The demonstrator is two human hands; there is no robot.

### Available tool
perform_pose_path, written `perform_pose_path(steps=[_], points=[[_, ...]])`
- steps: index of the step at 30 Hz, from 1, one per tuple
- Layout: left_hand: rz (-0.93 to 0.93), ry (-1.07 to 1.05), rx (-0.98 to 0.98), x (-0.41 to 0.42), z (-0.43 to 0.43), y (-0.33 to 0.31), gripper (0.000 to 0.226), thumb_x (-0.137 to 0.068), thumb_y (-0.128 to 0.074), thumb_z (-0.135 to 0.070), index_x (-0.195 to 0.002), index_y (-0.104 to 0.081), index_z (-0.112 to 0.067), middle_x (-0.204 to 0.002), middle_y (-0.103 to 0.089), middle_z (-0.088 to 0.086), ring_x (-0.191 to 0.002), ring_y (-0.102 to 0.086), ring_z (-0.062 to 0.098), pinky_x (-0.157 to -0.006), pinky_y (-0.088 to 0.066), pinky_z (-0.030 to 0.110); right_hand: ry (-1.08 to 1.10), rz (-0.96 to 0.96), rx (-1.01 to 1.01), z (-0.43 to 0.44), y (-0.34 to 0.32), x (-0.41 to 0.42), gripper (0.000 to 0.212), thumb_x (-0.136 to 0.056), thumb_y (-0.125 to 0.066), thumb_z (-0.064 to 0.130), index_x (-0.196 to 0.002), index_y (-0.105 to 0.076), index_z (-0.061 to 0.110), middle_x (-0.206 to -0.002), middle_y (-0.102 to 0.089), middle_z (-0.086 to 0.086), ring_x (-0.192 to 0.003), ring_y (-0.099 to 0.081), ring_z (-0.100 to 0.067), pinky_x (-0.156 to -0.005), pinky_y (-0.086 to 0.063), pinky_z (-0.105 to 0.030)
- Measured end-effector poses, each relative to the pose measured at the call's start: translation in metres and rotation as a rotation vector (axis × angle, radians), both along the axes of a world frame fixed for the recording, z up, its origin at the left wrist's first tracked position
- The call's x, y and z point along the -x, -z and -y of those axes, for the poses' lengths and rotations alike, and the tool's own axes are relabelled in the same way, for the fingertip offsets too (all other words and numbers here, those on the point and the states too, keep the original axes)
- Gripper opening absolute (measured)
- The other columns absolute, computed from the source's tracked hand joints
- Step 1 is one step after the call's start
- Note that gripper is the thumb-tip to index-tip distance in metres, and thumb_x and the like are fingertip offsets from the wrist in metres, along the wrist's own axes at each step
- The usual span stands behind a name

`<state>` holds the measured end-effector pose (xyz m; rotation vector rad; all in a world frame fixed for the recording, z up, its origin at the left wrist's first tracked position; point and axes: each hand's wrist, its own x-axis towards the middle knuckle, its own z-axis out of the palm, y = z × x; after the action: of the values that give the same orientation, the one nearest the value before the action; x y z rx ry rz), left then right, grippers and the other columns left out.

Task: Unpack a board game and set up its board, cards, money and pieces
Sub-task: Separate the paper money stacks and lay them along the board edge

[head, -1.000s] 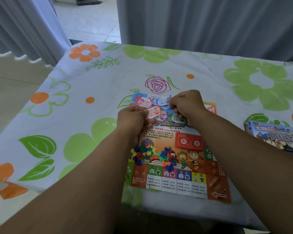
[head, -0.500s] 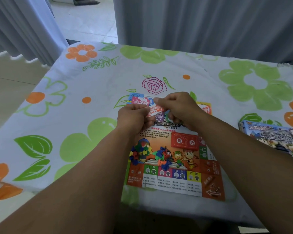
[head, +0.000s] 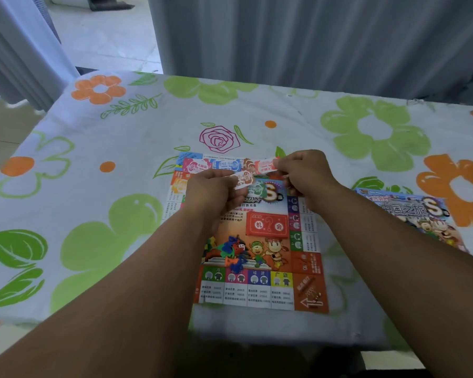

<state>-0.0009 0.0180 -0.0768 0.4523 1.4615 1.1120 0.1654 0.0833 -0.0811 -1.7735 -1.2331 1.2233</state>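
The colourful game board (head: 268,236) lies flat on the flowered tablecloth near the front edge. Both hands hover over its far half. My left hand (head: 213,193) pinches a small stack of paper money notes (head: 243,180). My right hand (head: 302,171) pinches a single red and white note (head: 265,166), held to the right of the stack. A pink note (head: 195,165) and a blue note (head: 228,165) lie side by side on the board's far edge. A heap of small coloured plastic pieces (head: 234,253) rests on the board's near left.
The game box (head: 410,214) lies on the table to the right of the board. Grey curtains hang behind the table's far edge. The table's left edge drops to a tiled floor.
My right hand has drawn a red note off the stack and moved it to the right. A blue note now lies beside the pink one on the far edge.
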Motion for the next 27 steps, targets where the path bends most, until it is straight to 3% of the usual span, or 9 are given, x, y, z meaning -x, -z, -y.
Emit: perform_pose_path(steps=[7, 14, 20, 23, 25, 27], points=[[-0.003, 0.029, -0.013, -0.018, -0.002, -0.002, 0.008, -0.096, -0.058, -0.001, -0.096, -0.062, -0.008, -0.085, -0.07, 0.012, -0.062, -0.069, 0.016, -0.056, -0.058, 0.024, 0.165, 0.058, -0.008, -0.009, 0.01, -0.03, 0.019, -0.091, -0.069, 0.015, -0.075, -0.063, 0.007, -0.063, -0.064, -0.01, -0.046, -0.054, -0.016, -0.046, -0.041, -0.028], [0.003, 0.047, -0.013, -0.027, -0.002, -0.002, 0.014, -0.096, -0.059, -0.002, -0.109, -0.062, -0.005, -0.091, -0.07, 0.014, -0.063, -0.068, 0.015, -0.055, -0.058, 0.022, 0.169, 0.11, 0.007, -0.011, 0.017, -0.038, 0.019, -0.089, -0.073, 0.021, -0.082, -0.066, 0.005, -0.062, -0.065, -0.008, -0.043, -0.057, -0.014, -0.045, -0.041, -0.026], [-0.012, 0.061, -0.013, -0.027, -0.002, -0.003, 0.012, -0.096, -0.061, -0.004, -0.107, -0.062, -0.006, -0.086, -0.068, 0.011, -0.063, -0.068, 0.015, -0.055, -0.058, 0.022, 0.183, 0.199, -0.05, -0.016, 0.02, -0.037, 0.015, -0.076, -0.067, 0.004, -0.074, -0.057, 0.015, -0.074, -0.061, -0.011, -0.084, -0.072, -0.04, -0.059, -0.05, -0.041], [-0.018, 0.063, -0.014, -0.026, -0.002, -0.003, 0.01, -0.095, -0.063, -0.006, -0.105, -0.062, -0.007, -0.084, -0.067, 0.01, -0.064, -0.069, 0.016, -0.056, -0.058, 0.023, 0.133, 0.19, -0.058, -0.014, 0.015, -0.033, 0.013, -0.079, -0.065, 0.004, -0.079, -0.059, 0.015, -0.074, -0.06, -0.011, -0.07, -0.07, -0.031, -0.056, -0.049, -0.041], [-0.019, 0.065, -0.015, -0.026, -0.002, -0.003, 0.011, -0.094, -0.064, -0.007, -0.105, -0.062, -0.006, -0.084, -0.067, 0.009, -0.063, -0.069, 0.015, -0.055, -0.057, 0.023, 0.071, 0.119, -0.047, -0.01, 0.009, -0.027, 0.007, -0.086, -0.069, 0.01, -0.084, -0.062, 0.01, -0.07, -0.062, -0.007, -0.053, -0.063, -0.016, -0.051, -0.045, -0.03], [-0.023, 0.068, -0.013, -0.026, -0.003, -0.003, 0.012, -0.093, -0.066, -0.007, -0.105, -0.063, -0.005, -0.083, -0.068, 0.01, -0.062, -0.068, 0.015, -0.055, -0.057, 0.023, -0.046, -0.004, -0.012, -0.003, -0.001, -0.019, 0.019, -0.09, -0.072, 0.023, -0.088, -0.064, 0.006, -0.068, -0.064, -0.004, -0.041, -0.054, -0.008, -0.044, -0.039, -0.023]])
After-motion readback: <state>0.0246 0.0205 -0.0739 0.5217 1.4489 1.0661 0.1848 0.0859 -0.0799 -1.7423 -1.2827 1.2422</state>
